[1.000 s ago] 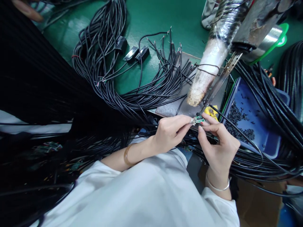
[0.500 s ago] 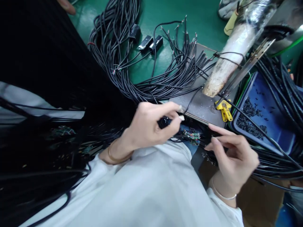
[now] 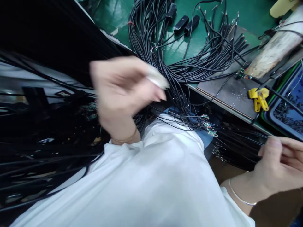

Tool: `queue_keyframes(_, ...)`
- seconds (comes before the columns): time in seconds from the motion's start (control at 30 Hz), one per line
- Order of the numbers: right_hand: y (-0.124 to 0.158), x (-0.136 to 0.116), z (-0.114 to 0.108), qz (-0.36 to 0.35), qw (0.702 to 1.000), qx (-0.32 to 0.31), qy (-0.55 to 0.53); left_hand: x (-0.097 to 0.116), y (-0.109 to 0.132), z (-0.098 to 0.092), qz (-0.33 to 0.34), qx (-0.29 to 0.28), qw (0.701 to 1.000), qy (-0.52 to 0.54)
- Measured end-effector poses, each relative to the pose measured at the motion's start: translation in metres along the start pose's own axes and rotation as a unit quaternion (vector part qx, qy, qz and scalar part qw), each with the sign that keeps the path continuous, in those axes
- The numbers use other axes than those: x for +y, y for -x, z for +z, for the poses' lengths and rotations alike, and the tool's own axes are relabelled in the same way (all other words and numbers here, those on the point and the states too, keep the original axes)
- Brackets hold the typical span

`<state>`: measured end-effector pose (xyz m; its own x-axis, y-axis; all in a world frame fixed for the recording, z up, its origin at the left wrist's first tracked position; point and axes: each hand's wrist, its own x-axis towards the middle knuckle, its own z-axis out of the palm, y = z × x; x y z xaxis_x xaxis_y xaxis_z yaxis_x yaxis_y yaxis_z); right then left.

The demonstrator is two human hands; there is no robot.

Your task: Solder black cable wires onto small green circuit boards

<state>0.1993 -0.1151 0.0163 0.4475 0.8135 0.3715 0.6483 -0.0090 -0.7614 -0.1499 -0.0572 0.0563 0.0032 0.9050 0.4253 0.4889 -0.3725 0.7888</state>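
Observation:
My left hand [image 3: 125, 91] is raised over my lap, smeared by motion, with its fingers curled and thumb and forefinger tips together. White covers sit on its fingertips. Anything between them is too blurred to make out. My right hand [image 3: 281, 167], partly cut off by the right edge, has bent fingers with the thumb close against the forefinger; what they may hold is hidden. Between the hands, thin black cables with small green circuit boards [image 3: 208, 127] lie across my lap. Another small circuit board [image 3: 240, 73] rests by the wrapped roll, with a black cable running from it.
A thick bundle of black cables [image 3: 196, 74] with stripped ends covers the green bench [image 3: 208, 53]. Black rectangular housings [image 3: 181, 24] lie behind it. A yellow-handled tool [image 3: 258, 98] sits on the grey plate [image 3: 220, 90], near the whitish roll [image 3: 274, 60] and a blue bin [image 3: 290, 108] of small black parts.
My left hand has moved left and up from the bench edge, and my right hand further right. The view has shifted. The circuit board by the roll now shows.

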Motion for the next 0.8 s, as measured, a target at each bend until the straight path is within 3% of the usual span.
queue_keyframes(0.07, 0.005, 0.003, 0.010, -0.022, 1.000, 0.008, -0.014, 0.000, 0.004, 0.026, 0.002, -0.213, 0.977, 0.019)
queue_keyframes(0.13, 0.009, 0.004, 0.015, -0.035, 0.999, -0.017, -0.021, -0.008, 0.008, 0.049, 0.009, -0.311, 0.950, -0.003)
queue_keyframes(0.2, 0.012, 0.003, 0.016, -0.042, 0.998, -0.030, -0.021, -0.022, 0.016, 0.064, 0.018, -0.360, 0.931, -0.054)
queue_keyframes(0.3, 0.015, 0.002, 0.014, -0.051, 0.997, -0.038, -0.033, -0.042, 0.039, 0.076, -0.002, -0.363, 0.919, -0.155)
queue_keyframes(0.43, 0.016, 0.007, 0.015, -0.085, 0.995, -0.026, -0.040, -0.058, 0.071, 0.070, -0.050, -0.399, 0.885, -0.235)
queue_keyframes(0.5, 0.016, 0.010, 0.016, -0.100, 0.994, -0.017, -0.034, -0.066, 0.080, 0.046, -0.070, -0.411, 0.883, -0.214)
queue_keyframes(0.6, 0.015, 0.012, 0.018, -0.102, 0.994, -0.021, -0.028, -0.080, 0.090, -0.024, -0.144, -0.433, 0.874, -0.166)
queue_keyframes(0.73, 0.014, 0.017, 0.022, -0.106, 0.993, -0.025, -0.041, -0.088, 0.120, -0.130, -0.276, -0.335, 0.858, -0.275)
queue_keyframes(0.8, 0.013, 0.021, 0.024, -0.105, 0.993, -0.022, -0.047, -0.084, 0.136, -0.161, -0.311, -0.285, 0.839, -0.343)
